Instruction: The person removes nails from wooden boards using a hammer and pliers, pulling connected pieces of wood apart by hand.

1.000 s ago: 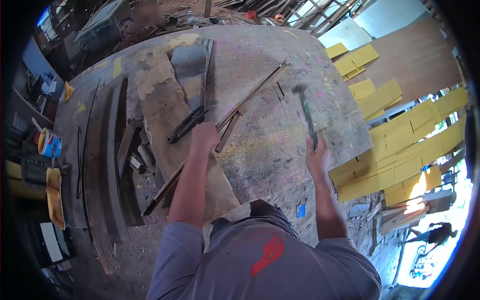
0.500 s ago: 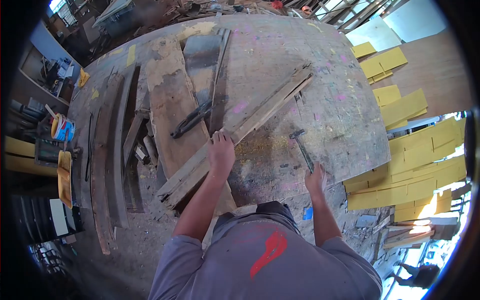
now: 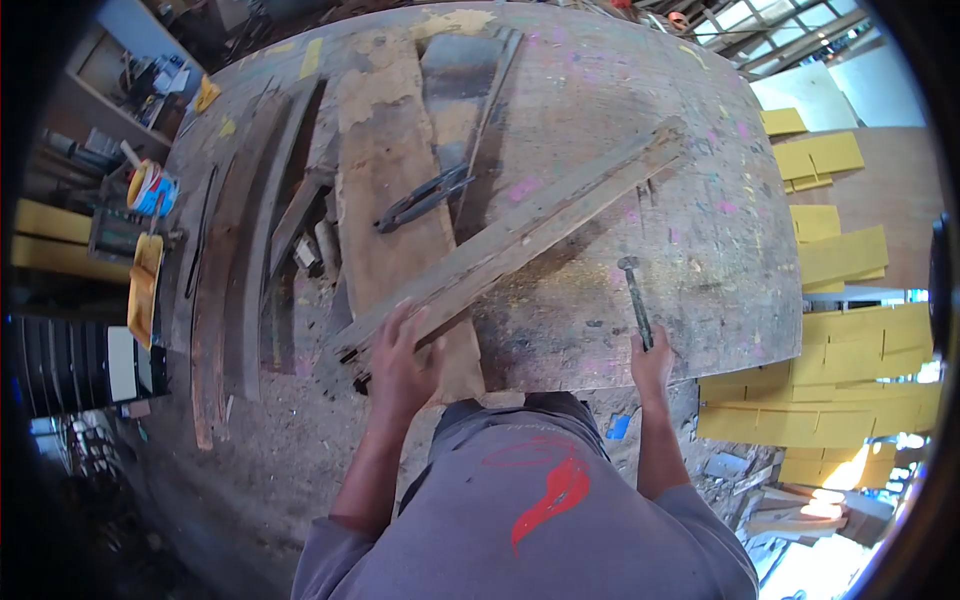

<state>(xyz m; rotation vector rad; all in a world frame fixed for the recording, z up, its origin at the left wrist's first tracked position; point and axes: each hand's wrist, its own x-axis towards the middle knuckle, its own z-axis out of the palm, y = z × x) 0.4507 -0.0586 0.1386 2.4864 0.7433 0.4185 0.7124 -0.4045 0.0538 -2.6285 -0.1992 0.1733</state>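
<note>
A long weathered wooden board (image 3: 540, 218) lies slantwise over the worktable, its near end crossing a wide flat plank (image 3: 385, 180). My left hand (image 3: 405, 362) is at that near end, fingers bent over the board's edge and thumb held apart on the side. In my right hand (image 3: 652, 362) is the handle of a hammer (image 3: 638, 300); its head points away from me, above the tabletop to the right of the board. A dark long-handled tool like pincers (image 3: 425, 200) rests on the flat plank.
The worn, paint-spotted worktable (image 3: 720, 270) carries several old boards (image 3: 235, 230) at left. Beyond its left edge stand a paint bucket (image 3: 152, 190) and a yellow tray (image 3: 146, 290). Yellow slotted sheets (image 3: 850, 345) are stacked along the right.
My left hand has slid down from the board's middle to its near end, and the board has turned to show a broader face. The hammer is still in my right hand, its head turned.
</note>
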